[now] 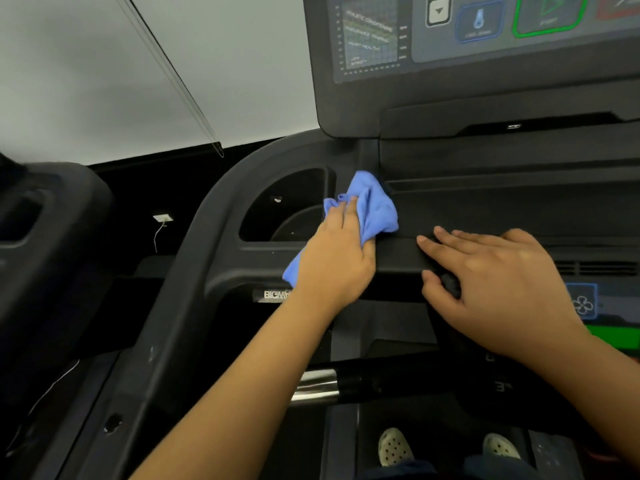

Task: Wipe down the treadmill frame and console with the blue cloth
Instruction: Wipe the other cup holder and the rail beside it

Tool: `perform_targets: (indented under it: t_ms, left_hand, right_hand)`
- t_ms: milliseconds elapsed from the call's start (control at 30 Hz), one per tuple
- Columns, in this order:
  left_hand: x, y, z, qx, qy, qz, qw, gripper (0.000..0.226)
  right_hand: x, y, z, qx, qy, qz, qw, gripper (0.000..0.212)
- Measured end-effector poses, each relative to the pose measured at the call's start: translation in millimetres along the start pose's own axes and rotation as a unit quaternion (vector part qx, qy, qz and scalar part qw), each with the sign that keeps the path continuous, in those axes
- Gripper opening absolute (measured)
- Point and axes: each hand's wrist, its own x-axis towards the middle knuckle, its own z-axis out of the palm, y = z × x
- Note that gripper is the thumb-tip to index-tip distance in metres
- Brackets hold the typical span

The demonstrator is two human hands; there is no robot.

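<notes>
The left fingers (349, 211) lie over a bunched fold of the blue cloth (372, 206), and the thumb closes in from the side, so the left hand (337, 261) grips the soft, crumpled fabric. It presses the cloth against the matte black plastic beside the rounded cup-holder recess (291, 206). One corner of the cloth hangs out below the palm.

The right fingers (450, 240) are laid out straight and flat on the smooth ledge of the console (519, 202). The thumb is tucked under the ledge's edge next to a small dark rounded part, and the right hand (498, 282) clasps nothing.

Around the hands, the treadmill frame (194, 271) curves in a thick, dull black sweep. Above them the glossy display panel (450, 36) tilts forward, showing coloured outlines. Below, a polished chrome grip (317, 384) shines on the handlebar, and two pale perforated shoes (393, 446) stand on the deck.
</notes>
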Motion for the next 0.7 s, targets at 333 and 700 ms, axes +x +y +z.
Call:
perform_targets:
  t_ms: [333, 700]
  left_hand:
    - [-70, -42, 12, -0.024, 0.102, 0.019, 0.994, 0.062]
    - [-27, -136, -23, 0.02, 0.142, -0.188, 0.972, 0.06]
  right_hand:
    - [-1, 1, 0, -0.009, -0.013, -0.01, 1.0, 0.053]
    - [4, 2, 0, -0.014, 0.004, -0.027, 1.0, 0.055]
